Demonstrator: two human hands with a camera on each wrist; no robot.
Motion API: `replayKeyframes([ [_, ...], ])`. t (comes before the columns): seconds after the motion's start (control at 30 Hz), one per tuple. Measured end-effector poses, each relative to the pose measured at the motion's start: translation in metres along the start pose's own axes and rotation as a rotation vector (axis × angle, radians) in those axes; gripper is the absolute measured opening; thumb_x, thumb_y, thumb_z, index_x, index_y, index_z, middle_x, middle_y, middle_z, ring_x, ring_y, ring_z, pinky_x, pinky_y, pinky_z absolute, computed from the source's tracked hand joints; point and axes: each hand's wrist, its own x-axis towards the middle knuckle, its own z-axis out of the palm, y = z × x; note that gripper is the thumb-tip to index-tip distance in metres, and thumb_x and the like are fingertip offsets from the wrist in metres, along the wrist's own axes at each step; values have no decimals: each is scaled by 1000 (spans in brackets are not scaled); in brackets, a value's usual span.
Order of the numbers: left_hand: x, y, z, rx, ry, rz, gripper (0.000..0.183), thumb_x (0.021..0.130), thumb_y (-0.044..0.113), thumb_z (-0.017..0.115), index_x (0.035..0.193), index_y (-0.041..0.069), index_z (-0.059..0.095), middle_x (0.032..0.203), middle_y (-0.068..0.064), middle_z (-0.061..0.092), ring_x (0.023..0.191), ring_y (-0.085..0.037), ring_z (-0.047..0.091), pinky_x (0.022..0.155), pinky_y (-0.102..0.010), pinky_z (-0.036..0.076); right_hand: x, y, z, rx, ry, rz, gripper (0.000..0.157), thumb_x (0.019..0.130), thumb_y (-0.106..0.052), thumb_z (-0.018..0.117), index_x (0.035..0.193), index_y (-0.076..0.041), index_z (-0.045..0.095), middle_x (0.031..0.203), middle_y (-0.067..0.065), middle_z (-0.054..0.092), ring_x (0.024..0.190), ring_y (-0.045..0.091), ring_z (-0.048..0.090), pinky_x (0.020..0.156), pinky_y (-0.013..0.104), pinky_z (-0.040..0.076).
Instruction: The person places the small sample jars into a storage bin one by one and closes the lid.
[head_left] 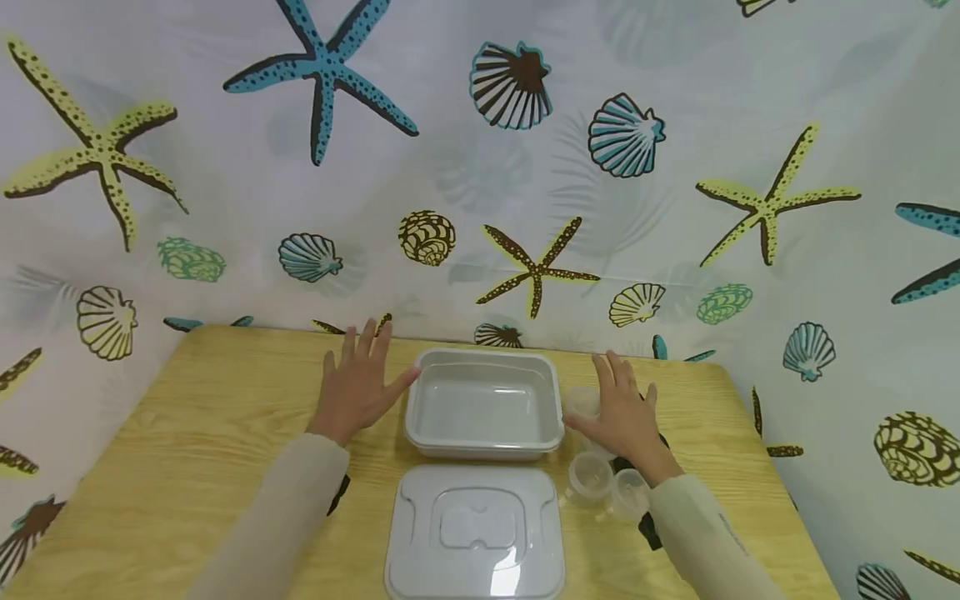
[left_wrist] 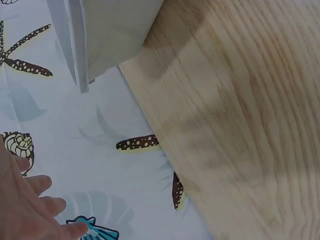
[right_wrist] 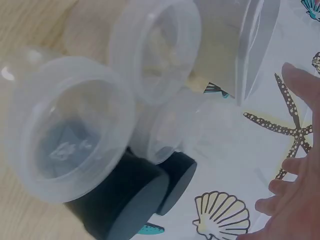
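Observation:
A white rectangular container (head_left: 486, 445) stands uncovered near the back of the table, with its pale lid (head_left: 477, 521) lying in front of it. My left hand (head_left: 356, 387) is held with fingers spread at the container's left side, its thumb by the rim. On the other side, my right hand (head_left: 618, 412) hovers with extended fingers, its thumb near the right rim. Small clear plastic cups (head_left: 590, 477) stand below and beside the right hand, which partly hides some. Neither hand grips anything. Both hands (left_wrist: 30, 205) also show at the edges of the wrist views.
Black cylindrical objects (right_wrist: 140, 205) stand beside the cups; the right arm covers part of them in the head view. A wooden table (head_left: 187, 467) lies under everything. Cloth printed with starfish and shells (head_left: 450, 183) hangs behind it.

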Motion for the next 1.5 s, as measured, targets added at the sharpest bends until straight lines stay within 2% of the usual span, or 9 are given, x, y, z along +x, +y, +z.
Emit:
replayKeyframes([
  [0.17, -6, -3, 7, -88, 23, -5, 82, 96, 51, 45, 151, 0, 14, 156, -28, 14, 142, -47, 12, 106, -65, 27, -14, 9, 2, 47, 19, 10, 96, 78, -47, 73, 149, -5, 23, 155, 21, 19, 142, 43, 18, 101, 78, 13],
  [0.3, -11, -3, 16, -183, 5, -19, 78, 99, 45, 44, 150, -5, 10, 155, -30, 11, 141, -48, 17, 98, -61, 40, -30, 18, 8, 86, 59, 25, 94, 77, -44, 75, 146, -3, 27, 153, 23, 22, 140, 45, 20, 99, 78, 16],
  [0.4, -11, -1, 23, -296, -24, -53, 74, 101, 41, 40, 150, -5, 8, 155, -30, 11, 138, -48, 23, 99, -61, 39, -43, 23, 14, 121, 91, 40, 93, 77, -42, 76, 145, -1, 29, 152, 24, 23, 138, 47, 23, 98, 79, 17],
  [0.6, -10, 3, 36, -504, -85, -182, 68, 103, 34, 38, 150, -5, 8, 153, -31, 17, 137, -48, 25, 110, -59, 27, -71, 32, 27, 146, 142, 87, 91, 75, -40, 78, 141, 4, 33, 147, 28, 29, 124, 51, 43, 92, 76, 30],
  [0.83, -19, 7, 54, -674, -112, -310, 60, 101, 22, 41, 148, -7, 16, 150, -31, 26, 136, -46, 30, 109, -55, 31, -92, 37, 49, 174, 176, 174, 88, 68, -34, 84, 134, 4, 41, 136, 28, 42, 119, 48, 47, 81, 66, 45],
  [0.97, -20, 12, 60, -719, -95, -331, 57, 98, 13, 44, 146, -8, 23, 146, -32, 33, 132, -46, 37, 107, -54, 35, -98, 38, 56, 224, 215, 207, 81, 67, -26, 86, 129, 6, 45, 128, 28, 43, 114, 48, 47, 85, 63, 45],
  [1.07, -18, 17, 63, -743, -76, -323, 55, 96, 10, 45, 145, -8, 27, 143, -32, 37, 130, -46, 40, 105, -53, 38, -100, 41, 56, 258, 273, 180, 78, 64, -18, 88, 125, 8, 47, 125, 28, 43, 113, 47, 46, 89, 59, 44],
  [1.27, -13, 22, 67, -756, -67, -310, 50, 95, 6, 46, 142, -7, 33, 139, -31, 43, 126, -45, 46, 101, -52, 43, -106, 50, 58, 232, 359, 118, 76, 59, -10, 90, 120, 7, 49, 126, 29, 43, 113, 47, 45, 87, 60, 44],
  [1.5, -4, 20, 68, -762, -73, -308, 49, 95, 4, 43, 142, -7, 33, 139, -32, 43, 126, -45, 46, 101, -51, 44, -108, 49, 64, 208, 471, 130, 69, 54, -8, 91, 113, 4, 56, 116, 26, 49, 101, 44, 50, 80, 56, 43],
])
